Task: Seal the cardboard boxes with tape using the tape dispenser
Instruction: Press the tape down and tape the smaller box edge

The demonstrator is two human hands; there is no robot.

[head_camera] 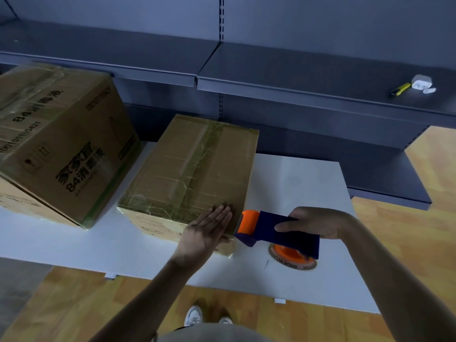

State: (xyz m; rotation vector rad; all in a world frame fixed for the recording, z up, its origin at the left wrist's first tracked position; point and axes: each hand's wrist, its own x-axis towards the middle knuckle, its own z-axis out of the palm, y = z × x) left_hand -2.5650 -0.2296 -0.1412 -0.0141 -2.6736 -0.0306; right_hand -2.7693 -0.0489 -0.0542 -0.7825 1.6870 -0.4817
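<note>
Brown taped cardboard box (pixel 192 166): pressing its near-right corner with flat, straight-fingered left hand (pixel 207 230); gripping blue-and-orange plastic tape dispenser (pixel 281 233) just beside it with curled right hand (pixel 318 223).

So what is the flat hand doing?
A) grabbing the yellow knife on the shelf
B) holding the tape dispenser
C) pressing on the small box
C: the left hand lies flat on the near corner of the small box; the right hand grips the tape dispenser.
</note>
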